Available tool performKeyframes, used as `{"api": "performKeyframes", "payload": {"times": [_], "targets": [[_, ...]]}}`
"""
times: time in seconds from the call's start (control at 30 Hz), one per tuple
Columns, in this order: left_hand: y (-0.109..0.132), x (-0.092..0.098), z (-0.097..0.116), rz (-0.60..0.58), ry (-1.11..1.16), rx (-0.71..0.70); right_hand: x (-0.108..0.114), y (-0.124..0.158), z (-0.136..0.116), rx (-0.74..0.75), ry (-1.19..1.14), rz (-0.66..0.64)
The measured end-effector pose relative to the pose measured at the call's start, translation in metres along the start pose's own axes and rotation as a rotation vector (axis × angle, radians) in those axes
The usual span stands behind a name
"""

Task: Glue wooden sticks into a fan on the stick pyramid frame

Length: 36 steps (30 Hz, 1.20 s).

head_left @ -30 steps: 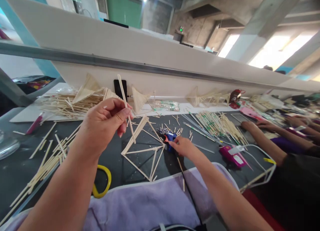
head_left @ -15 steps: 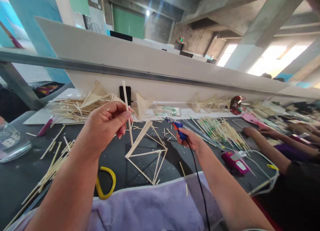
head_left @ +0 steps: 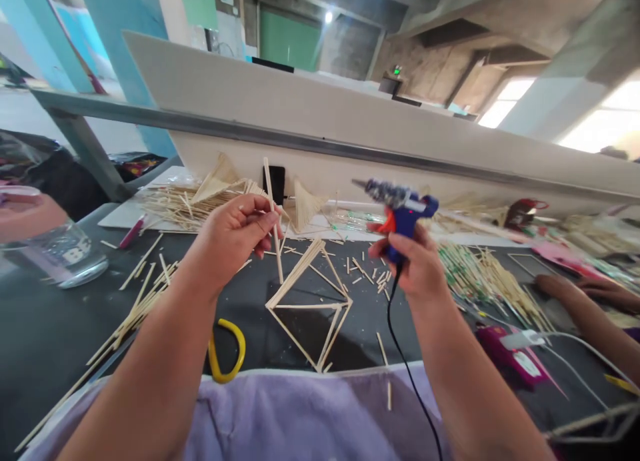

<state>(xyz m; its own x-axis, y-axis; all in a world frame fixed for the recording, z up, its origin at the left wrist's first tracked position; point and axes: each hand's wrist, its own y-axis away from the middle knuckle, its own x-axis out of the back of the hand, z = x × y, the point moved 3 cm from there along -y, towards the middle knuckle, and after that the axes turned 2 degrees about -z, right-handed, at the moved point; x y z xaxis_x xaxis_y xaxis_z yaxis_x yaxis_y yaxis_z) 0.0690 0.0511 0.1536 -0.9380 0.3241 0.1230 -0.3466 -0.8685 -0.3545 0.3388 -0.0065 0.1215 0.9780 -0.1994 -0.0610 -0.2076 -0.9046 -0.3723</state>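
Pinched between the thumb and fingers of my left hand point(head_left: 245, 231) is a thin wooden stick point(head_left: 270, 188), held nearly upright. Its lower end comes down beside a frame of glued sticks point(head_left: 310, 306) on the dark table; I cannot tell whether they touch. My right hand point(head_left: 413, 254) grips a blue glue gun point(head_left: 403, 228) with an orange trigger, raised above the table right of the frame. The gun's nozzle points up and to the left, and its black cord point(head_left: 395, 328) hangs down across my purple lap.
Yellow-handled scissors or pliers point(head_left: 240, 351) lie at the table's near edge. Loose sticks point(head_left: 115, 328) spread at left by a clear bottle point(head_left: 75, 251). Stick bundles point(head_left: 475, 271) and a magenta power box point(head_left: 515, 358) lie right, near another person's hand point(head_left: 555, 288). Stick models stand behind.
My right hand has lifted the glue gun up and turned it, so its nozzle is higher. My left hand still holds the stick. The view has shifted left.
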Motion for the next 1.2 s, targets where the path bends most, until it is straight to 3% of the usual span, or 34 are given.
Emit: {"api": "performKeyframes", "payload": {"times": [0.17,0.27,0.53,0.7,0.93,1.2], "targets": [[-0.005,0.001,-0.010,0.033,0.067,0.056,-0.012,0.045,0.054,-0.206,-0.103,-0.205],[-0.007,0.002,-0.016,0.021,0.081,0.102,-0.013,0.052,0.067,-0.284,-0.089,-0.291],[-0.010,-0.004,-0.022,-0.035,0.132,0.156,-0.016,0.063,0.051,-0.327,-0.075,-0.307],[-0.008,-0.010,-0.020,-0.020,0.192,0.152,-0.015,0.066,0.043,-0.371,0.050,-0.313],[-0.008,-0.021,-0.020,0.003,0.264,0.112,-0.012,0.068,0.048,-0.327,0.121,-0.363],[-0.005,-0.021,-0.018,0.018,0.244,0.095,-0.007,0.069,0.055,-0.288,0.278,-0.292]]}}
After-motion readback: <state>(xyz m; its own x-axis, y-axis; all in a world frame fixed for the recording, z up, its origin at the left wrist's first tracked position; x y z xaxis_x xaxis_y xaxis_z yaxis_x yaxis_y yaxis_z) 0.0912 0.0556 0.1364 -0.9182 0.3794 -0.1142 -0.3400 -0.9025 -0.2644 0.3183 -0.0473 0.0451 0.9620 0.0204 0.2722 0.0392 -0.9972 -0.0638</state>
